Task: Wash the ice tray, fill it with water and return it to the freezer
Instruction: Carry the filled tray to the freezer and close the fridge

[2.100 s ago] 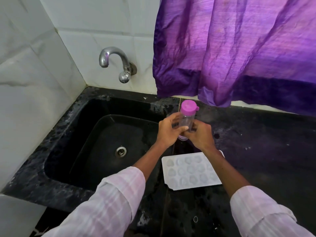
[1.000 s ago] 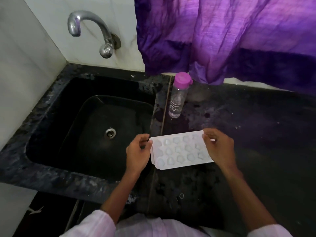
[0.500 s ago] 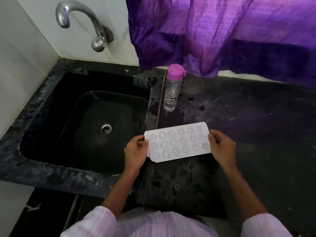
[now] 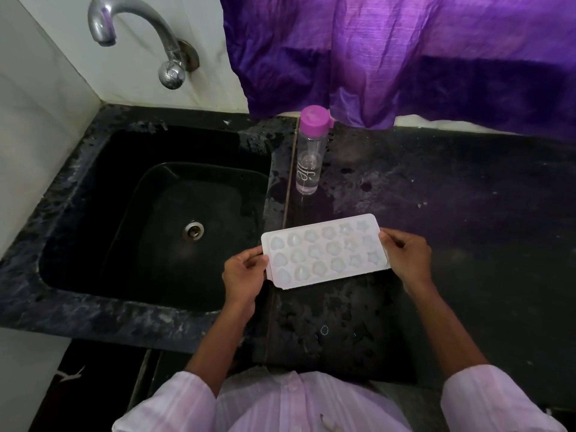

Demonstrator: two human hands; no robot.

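**Ice tray point(image 4: 324, 251) held at both short ends; washing and filling look done, the freezer trip remains.**

The left hand point(image 4: 244, 277) and right hand point(image 4: 406, 260) each pinch one end, fingers point(image 4: 391, 241) curled narrow round the rim, with the tray roughly level over the dark surface point(image 4: 467, 213) just right of the sink point(image 4: 118, 169). The tray is thin white plastic with three rows of shell- and star-shaped cups. They gleam as if holding water, though I cannot be sure. The surface is speckled black stone with wet patches. Beyond stands a clear, capped, pink-lidded bottle point(image 4: 310, 160), nearly empty, then a dry chrome tap point(image 4: 137, 35) and a crinkled purple curtain point(image 4: 405, 57).
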